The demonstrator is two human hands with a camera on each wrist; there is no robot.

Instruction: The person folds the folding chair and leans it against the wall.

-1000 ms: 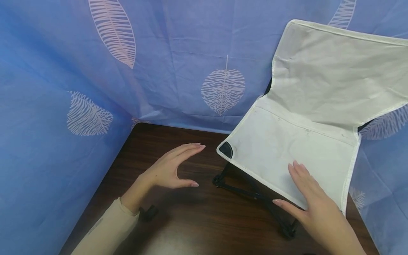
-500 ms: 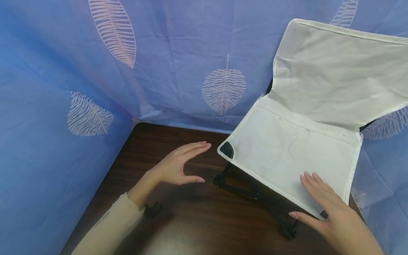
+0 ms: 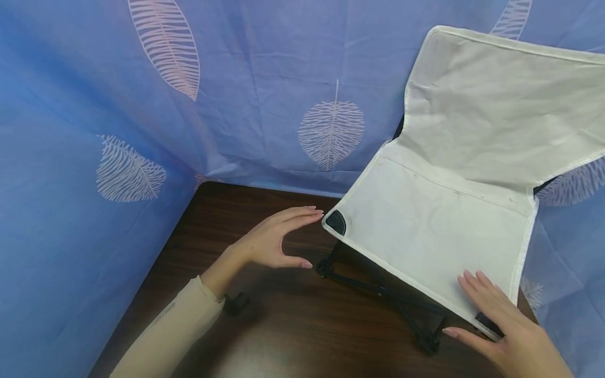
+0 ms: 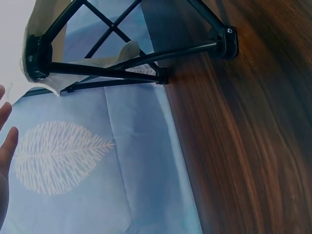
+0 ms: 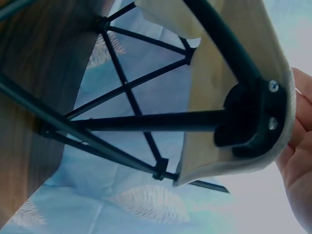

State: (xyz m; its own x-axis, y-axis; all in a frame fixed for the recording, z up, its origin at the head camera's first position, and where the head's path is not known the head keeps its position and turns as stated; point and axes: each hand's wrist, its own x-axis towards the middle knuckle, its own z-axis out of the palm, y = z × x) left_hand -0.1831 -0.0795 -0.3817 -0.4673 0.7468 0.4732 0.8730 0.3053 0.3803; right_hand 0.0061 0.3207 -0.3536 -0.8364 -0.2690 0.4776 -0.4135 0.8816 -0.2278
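A folding camp chair [image 3: 430,226] with a white fabric seat and backrest stands at the right in the head view. Its black tube legs [image 3: 359,284] cross beneath the seat. Beside the seat's left front corner, my left hand [image 3: 271,241] has its fingers straight and thumb spread, fingertips right at the black corner patch [image 3: 336,222]. My right hand [image 3: 515,331] lies over the right front corner, fingers extended above the fabric and thumb below the front edge. The right wrist view shows the underside corner bracket [image 5: 263,117] with that hand [image 5: 302,165] just past the rim.
The chair rests on a dark wood-grain table [image 3: 283,325]. Blue curtains [image 3: 264,105] with white leaf prints hang behind and at both sides. The backrest [image 3: 501,110] runs out of the head view at the right.
My left hand has moved right and slightly up toward the left seat corner. The right hand has shifted right and down to the right front corner. The chair stays in place.
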